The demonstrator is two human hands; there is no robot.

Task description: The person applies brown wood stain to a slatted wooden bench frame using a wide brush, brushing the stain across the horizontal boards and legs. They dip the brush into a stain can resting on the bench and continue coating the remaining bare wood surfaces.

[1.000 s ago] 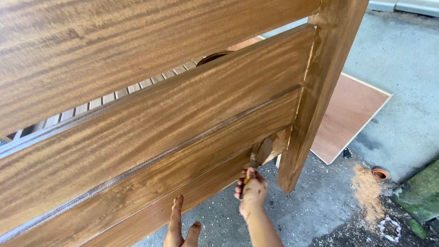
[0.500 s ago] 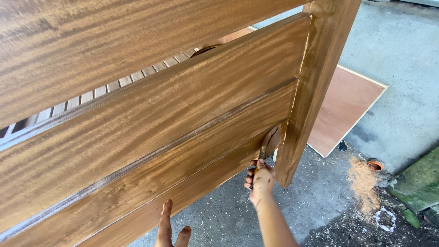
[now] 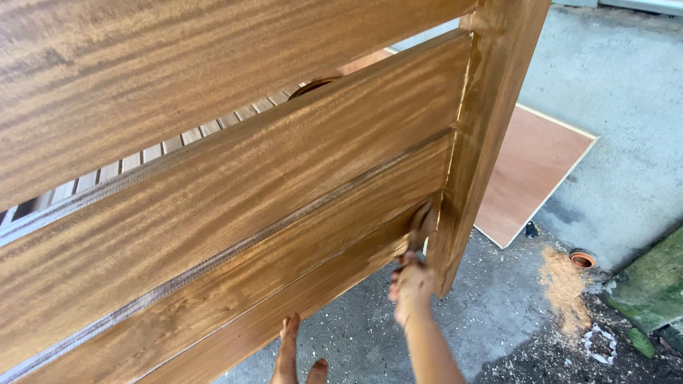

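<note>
1. Where the lowest brown slat of the stained wooden slatted frame (image 3: 235, 213) meets its upright post (image 3: 484, 135), the right hand (image 3: 411, 284) is clenched around a small dark-handled paintbrush (image 3: 420, 229).
2. Its bristles rise above the grip and touch that corner, blurred.
3. Only fingertips of the left hand (image 3: 288, 348) show, touching the frame's bottom edge; its grip cannot be told.
4. A flat plywood sheet (image 3: 533, 171) lies on the grey concrete floor (image 3: 619, 121) beyond, near scattered sawdust (image 3: 565, 284).

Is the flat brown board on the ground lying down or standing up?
Lying down. The plywood board rests flat on the concrete floor, behind the wooden post.
</note>
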